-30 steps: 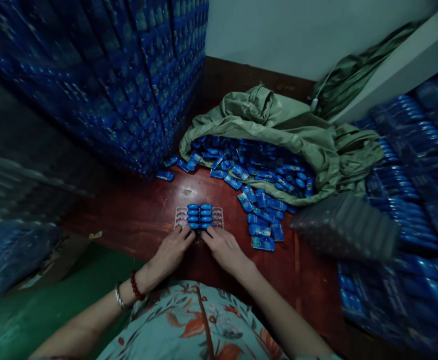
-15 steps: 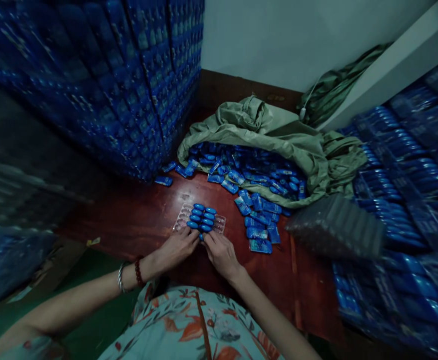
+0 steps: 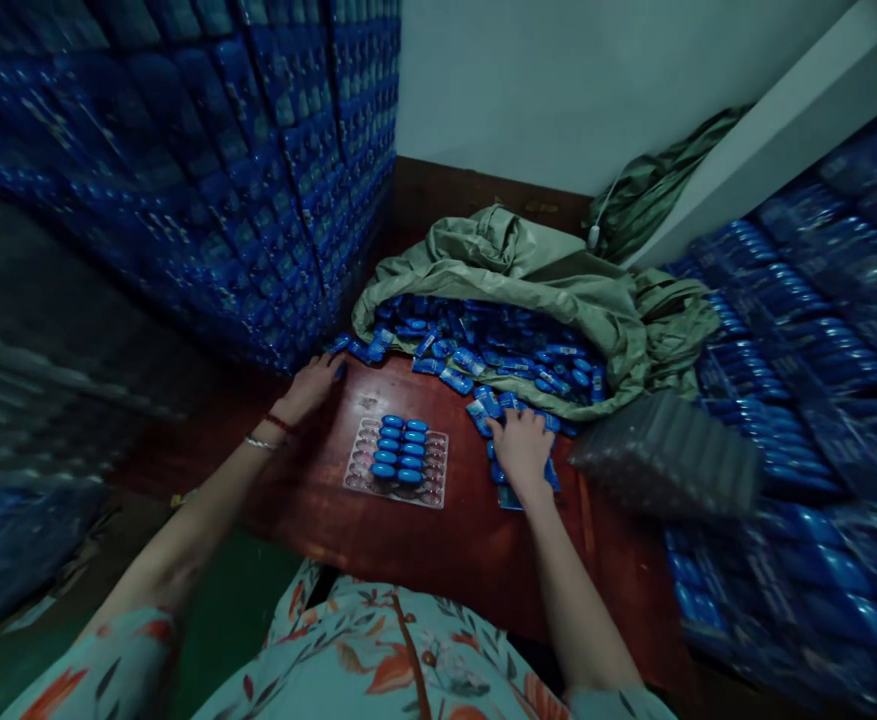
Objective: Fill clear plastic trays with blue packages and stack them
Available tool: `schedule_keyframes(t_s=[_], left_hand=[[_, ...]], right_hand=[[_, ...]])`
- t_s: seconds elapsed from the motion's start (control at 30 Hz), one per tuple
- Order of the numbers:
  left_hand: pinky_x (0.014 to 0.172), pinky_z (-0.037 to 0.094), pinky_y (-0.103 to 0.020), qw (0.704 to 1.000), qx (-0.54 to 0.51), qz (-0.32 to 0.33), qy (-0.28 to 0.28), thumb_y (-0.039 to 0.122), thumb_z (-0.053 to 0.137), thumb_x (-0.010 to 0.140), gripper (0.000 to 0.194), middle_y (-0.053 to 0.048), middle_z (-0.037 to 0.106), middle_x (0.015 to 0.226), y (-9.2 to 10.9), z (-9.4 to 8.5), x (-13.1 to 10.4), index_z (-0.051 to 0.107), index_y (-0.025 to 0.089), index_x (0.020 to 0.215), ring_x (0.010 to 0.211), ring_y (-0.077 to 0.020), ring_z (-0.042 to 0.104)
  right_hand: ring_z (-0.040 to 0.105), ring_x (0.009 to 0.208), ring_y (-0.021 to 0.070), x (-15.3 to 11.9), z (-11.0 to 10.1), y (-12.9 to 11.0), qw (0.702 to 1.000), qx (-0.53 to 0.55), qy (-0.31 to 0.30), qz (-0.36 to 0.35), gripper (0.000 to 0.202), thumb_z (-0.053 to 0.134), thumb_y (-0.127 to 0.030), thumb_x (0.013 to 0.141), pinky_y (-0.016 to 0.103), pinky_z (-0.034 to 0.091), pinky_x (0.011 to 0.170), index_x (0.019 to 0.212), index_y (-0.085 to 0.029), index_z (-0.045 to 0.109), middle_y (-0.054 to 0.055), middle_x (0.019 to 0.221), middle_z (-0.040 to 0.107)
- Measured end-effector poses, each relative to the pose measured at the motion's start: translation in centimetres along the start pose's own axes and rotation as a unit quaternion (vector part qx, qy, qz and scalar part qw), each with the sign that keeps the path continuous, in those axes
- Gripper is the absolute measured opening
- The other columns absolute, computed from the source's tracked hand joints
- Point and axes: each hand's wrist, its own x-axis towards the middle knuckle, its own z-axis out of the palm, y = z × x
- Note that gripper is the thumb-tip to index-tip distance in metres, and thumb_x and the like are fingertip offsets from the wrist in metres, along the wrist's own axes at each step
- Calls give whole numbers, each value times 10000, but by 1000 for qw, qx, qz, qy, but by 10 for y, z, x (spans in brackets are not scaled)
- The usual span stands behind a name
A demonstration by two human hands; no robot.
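Left hand [image 3: 316, 385], at ten o'clock of the tray [image 3: 397, 462], reaches loosely curled; right hand [image 3: 522, 447], at two, lies palm-down, fingers spread.

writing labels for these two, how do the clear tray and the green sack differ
The clear tray is stiff and lies flat; the green sack is soft and crumpled. The tray has molded hollows, the sack one wide mouth. Both hold blue pieces and rest on the red surface.
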Motion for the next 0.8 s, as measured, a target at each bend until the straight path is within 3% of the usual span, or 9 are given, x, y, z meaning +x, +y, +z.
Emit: schedule_keyframes(t_s=[0.1,0.2,0.33,0.43,0.53,0.6,0.7,0.8], left_hand=[[789,485,-368,997,25,-2,-68,131,413,875,316,-177,496,1162,3,3,5,489,98,1180,961,-254,567],[781,491,-363,997,18,24,-74,230,489,869,257,-150,501,1118,14,12,-20,523,109,1093,937,-249,570],[886,464,-427,997,-35,66,2,252,404,914,207,-130,512,1069,21,31,-76,536,125,1010,1018,-260,524],[979,420,-439,988,-123,56,73,156,298,930,280,-148,462,1206,20,43,-124,473,121,1146,1136,-243,479],[1016,402,-415,968,-201,3,148,167,322,933,374,-149,398,1314,28,43,-170,345,154,1305,1220,-228,433],[964,448,-392,955,-235,-43,174,209,381,927,385,-128,471,1243,41,38,-195,350,183,1309,1151,-220,497],[849,510,-340,942,-282,-76,167,252,438,912,324,-74,581,1069,67,29,-212,437,215,1234,980,-195,589],[845,512,-320,941,-302,-26,151,199,409,916,314,-71,598,1061,88,26,-207,471,222,1223,974,-179,596]], right_hand=[[514,888,295,4,10,-5,1000,-4,-13,-28,281,447,-347,907,360,362,665,977,-125,603,189,935,610],[521,896,286,-8,13,-13,999,16,-22,-31,265,425,-328,918,361,376,686,992,-122,574,173,936,621],[539,925,269,-35,11,-14,993,66,-29,-88,207,441,-263,912,436,373,841,995,-117,561,153,938,635],[566,922,232,-61,4,-4,974,179,3,-141,200,418,-269,926,463,336,949,1002,-159,567,101,937,652],[598,906,207,-88,-8,6,944,313,10,-104,246,420,-331,924,370,449,848,1069,-184,555,90,990,645],[621,856,195,-104,-17,5,922,378,-26,-80,275,459,-350,903,321,496,750,1116,-193,534,84,1002,643],[634,809,179,-119,-24,-12,890,438,-86,-91,258,517,-340,879,290,523,706,1102,-211,541,59,956,650],[621,912,178,-122,-16,-36,872,460,-74,-153,207,498,-272,895,309,522,809,1084,-224,569,57,980,644]])
